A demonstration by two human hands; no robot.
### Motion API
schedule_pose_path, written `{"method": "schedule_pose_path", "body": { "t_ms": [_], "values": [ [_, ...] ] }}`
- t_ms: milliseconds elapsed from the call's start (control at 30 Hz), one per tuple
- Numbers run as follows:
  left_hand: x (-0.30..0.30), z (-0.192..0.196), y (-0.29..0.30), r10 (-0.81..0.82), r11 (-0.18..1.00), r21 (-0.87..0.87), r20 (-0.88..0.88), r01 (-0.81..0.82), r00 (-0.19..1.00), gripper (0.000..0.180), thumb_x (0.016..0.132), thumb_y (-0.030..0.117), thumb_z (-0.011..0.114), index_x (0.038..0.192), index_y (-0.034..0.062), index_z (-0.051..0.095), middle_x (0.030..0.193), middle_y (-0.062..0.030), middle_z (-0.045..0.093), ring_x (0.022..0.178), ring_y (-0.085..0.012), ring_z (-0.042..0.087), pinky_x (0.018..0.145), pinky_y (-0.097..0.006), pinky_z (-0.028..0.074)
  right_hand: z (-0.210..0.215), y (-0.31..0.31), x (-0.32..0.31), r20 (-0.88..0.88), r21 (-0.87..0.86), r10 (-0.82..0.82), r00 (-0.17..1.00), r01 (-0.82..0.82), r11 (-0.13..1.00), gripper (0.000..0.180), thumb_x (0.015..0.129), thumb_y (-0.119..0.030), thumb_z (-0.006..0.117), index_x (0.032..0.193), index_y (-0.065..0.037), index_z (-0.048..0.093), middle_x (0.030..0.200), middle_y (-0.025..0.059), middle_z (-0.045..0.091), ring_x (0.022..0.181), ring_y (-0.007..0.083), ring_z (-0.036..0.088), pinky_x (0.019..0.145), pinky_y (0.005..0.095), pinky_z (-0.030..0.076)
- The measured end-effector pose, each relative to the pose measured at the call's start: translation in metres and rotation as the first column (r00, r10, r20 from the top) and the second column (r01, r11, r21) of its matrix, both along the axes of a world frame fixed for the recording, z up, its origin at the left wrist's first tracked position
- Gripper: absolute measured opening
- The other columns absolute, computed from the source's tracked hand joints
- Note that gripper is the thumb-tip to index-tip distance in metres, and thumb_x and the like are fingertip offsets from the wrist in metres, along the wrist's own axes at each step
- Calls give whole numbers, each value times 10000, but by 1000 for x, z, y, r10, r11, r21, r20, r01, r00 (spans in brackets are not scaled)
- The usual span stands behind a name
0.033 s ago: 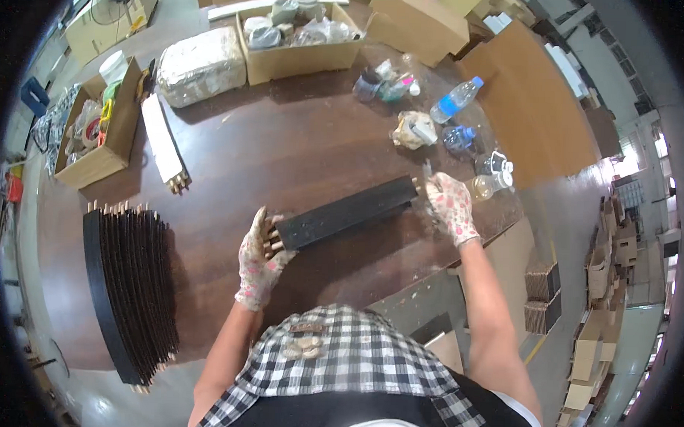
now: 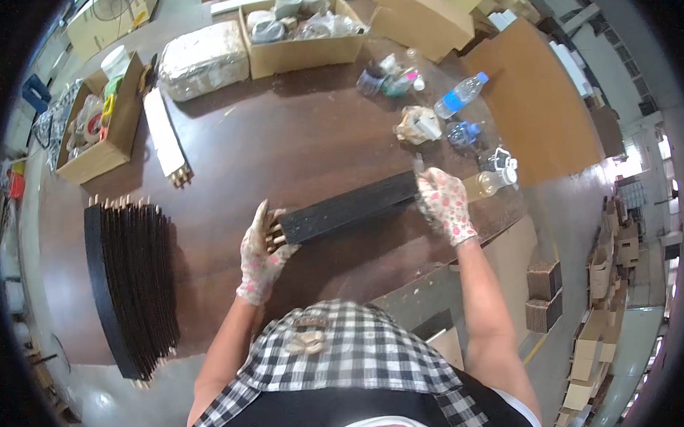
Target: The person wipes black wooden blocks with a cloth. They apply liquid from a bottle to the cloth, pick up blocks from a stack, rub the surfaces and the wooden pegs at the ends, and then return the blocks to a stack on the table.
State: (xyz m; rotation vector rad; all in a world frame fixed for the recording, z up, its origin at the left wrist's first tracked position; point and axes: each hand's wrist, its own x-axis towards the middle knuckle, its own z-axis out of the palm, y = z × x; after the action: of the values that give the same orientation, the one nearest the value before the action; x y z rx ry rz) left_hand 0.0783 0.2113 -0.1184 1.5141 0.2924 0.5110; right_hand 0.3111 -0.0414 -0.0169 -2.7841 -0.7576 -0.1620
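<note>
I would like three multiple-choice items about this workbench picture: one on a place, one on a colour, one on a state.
1. Where does the stack of dark slats lie?
A. on the table's left side
B. inside a cardboard box
C. on the floor at the right

2. What colour is the long bar between the hands?
A. white
B. black
C. blue

3. How does the clear water bottle with the blue label rest?
A. upright
B. on its side
C. held in a hand

Answers: 1 A, the stack sits on the brown table left of the person. 2 B, the left hand and right hand, in flowered gloves, each hold an end of the black bar. 3 B, it lies flat on the tabletop.
</note>
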Motion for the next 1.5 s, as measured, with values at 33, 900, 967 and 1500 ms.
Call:
{"method": "schedule_pose_path", "body": {
  "t_ms": [33,900,967,1500],
  "values": [
    [-1,0,2,-42,999,-10,43,42,998,967,732,12,802,1512,84,234,1330,-146,526,1088,-203,595,862,-315,554,13,22,-20,-88,8,51,995,-51,999,209,901,-271,545,825,-100,637,784,176,668,771,368,662,695,459,525],
    [0,4,5,-22,995,98,49,17,999,1027,725,144,822,1526,102,180,1254,-135,593,1032,-223,639,837,-345,565,2,129,-119,-181,-157,382,906,-410,898,125,866,-210,578,795,-108,595,667,136,633,648,332,649,621,459,515],
    [2,3,4,-30,993,118,50,24,998,1022,734,126,813,1528,104,171,1253,-134,593,1031,-223,640,838,-345,565,-5,105,-84,-95,-233,236,967,-252,939,142,871,-200,568,767,-107,592,658,149,633,626,345,645,605,471,518],
    [10,8,-4,-41,997,-58,69,45,997,1028,735,44,812,1526,59,156,1305,-167,533,1078,-219,606,863,-328,561,-49,-65,21,131,-230,20,991,11,973,303,919,-320,525,809,-70,655,693,149,649,722,292,665,666,416,514]
  ]
}}
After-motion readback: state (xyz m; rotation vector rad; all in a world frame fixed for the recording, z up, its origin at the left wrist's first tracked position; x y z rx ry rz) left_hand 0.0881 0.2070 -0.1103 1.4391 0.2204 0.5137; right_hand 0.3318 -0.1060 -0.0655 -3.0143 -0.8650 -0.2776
